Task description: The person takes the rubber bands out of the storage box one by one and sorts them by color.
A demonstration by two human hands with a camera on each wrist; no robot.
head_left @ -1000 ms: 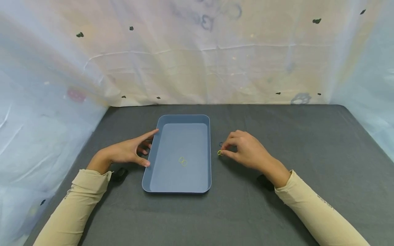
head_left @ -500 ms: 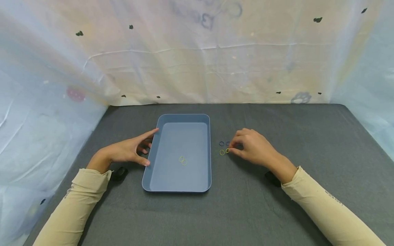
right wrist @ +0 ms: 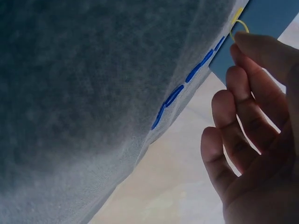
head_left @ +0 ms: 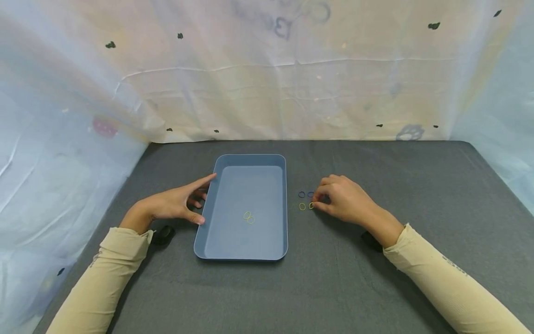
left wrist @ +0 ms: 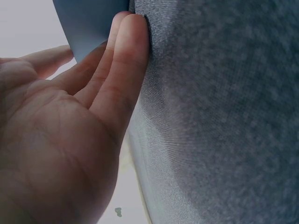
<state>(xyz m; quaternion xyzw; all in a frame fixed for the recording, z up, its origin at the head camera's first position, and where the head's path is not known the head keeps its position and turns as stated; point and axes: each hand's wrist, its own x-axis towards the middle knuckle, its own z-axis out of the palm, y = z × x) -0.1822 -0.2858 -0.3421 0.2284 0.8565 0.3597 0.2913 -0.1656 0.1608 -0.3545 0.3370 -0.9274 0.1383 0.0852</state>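
Observation:
My right hand [head_left: 344, 199] pinches a small yellow rubber band [right wrist: 241, 21] between thumb and index finger, low over the table to the right of the tray. Its other fingers are loosely bent. Just left of its fingertips lies another yellow rubber band [head_left: 302, 207]. Behind these are blue rubber bands [head_left: 301, 195], one partly covered by the hand in the head view; the right wrist view shows several blue loops [right wrist: 199, 66] in a line. Fingers spread, my left hand [head_left: 173, 204] touches the left side of the blue tray [head_left: 241, 254]. Two yellow rubber bands [head_left: 249, 217] lie inside it.
A dark grey cloth covers the table [head_left: 267, 297]. Pale printed sheets [head_left: 292, 102] hang along the back and both sides. A dark object [head_left: 164, 235] is at the left wrist, and another [head_left: 371, 241] is under the right wrist.
My right hand has moved a little right, away from the tray. One yellow rubber band now lies apart on the table, and more of the blue ones show. The left hand stays at the tray.

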